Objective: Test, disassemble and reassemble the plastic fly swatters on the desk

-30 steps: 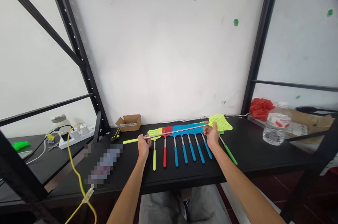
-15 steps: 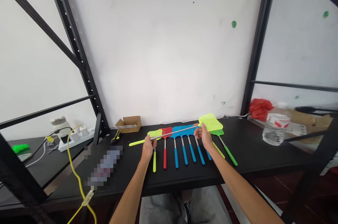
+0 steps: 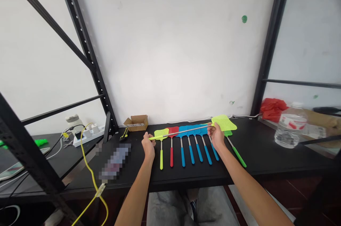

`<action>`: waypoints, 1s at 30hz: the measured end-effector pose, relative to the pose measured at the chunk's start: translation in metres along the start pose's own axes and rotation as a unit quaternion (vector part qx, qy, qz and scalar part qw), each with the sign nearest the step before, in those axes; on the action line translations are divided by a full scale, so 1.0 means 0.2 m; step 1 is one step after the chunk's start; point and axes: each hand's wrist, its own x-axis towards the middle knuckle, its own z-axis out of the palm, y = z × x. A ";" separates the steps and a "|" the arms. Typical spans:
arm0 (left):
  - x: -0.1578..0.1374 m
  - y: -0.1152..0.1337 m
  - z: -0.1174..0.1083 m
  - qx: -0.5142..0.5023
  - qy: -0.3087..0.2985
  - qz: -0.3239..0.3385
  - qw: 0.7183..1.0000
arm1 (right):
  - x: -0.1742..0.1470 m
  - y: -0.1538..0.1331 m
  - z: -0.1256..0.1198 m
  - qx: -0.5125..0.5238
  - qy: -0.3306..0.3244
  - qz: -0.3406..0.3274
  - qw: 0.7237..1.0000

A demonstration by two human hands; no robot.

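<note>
A yellow-green fly swatter (image 3: pixel 223 123) with a metal shaft is held level above the table, its mesh head to the right. My left hand (image 3: pixel 148 145) is closed around its handle at the left end. My right hand (image 3: pixel 216 135) pinches the shaft just below the head. Under it lies a row of fly swatters with handles towards me: a yellow one (image 3: pixel 161 158), a red one (image 3: pixel 172 153), several blue ones (image 3: pixel 191 155) and a green one (image 3: pixel 239 156). Their heads overlap, and the held swatter and my right arm hide parts of the row.
On the black table (image 3: pixel 170 181) stand a small open cardboard box (image 3: pixel 137 123), a black-and-yellow cutter (image 3: pixel 124 134) and a blurred-out flat object (image 3: pixel 116 162). A yellow cable (image 3: pixel 92 169) and power strip (image 3: pixel 89 136) are left. A water bottle (image 3: pixel 290 126) and red bag (image 3: pixel 273 109) stand right.
My left hand has moved from the shaft to the handle of the held swatter. My right hand now grips the shaft near the head. The view has turned slightly left.
</note>
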 end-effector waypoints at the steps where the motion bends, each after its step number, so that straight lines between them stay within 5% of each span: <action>1: 0.00 0.00 0.00 0.002 0.017 0.000 1.000 | 0.00 0.00 -0.01 0.004 0.003 0.000 1.000; 12: -0.05 0.02 -0.01 0.087 0.028 0.030 0.995 | 0.01 0.00 -0.06 -0.018 -0.018 0.035 0.999; 21: -0.10 0.01 0.04 0.112 -0.035 0.058 0.991 | -0.01 0.04 0.02 -0.045 -0.092 0.071 0.992; 30: -0.09 0.01 0.03 0.141 -0.076 0.084 0.984 | 0.01 0.01 -0.02 -0.036 -0.062 0.053 0.996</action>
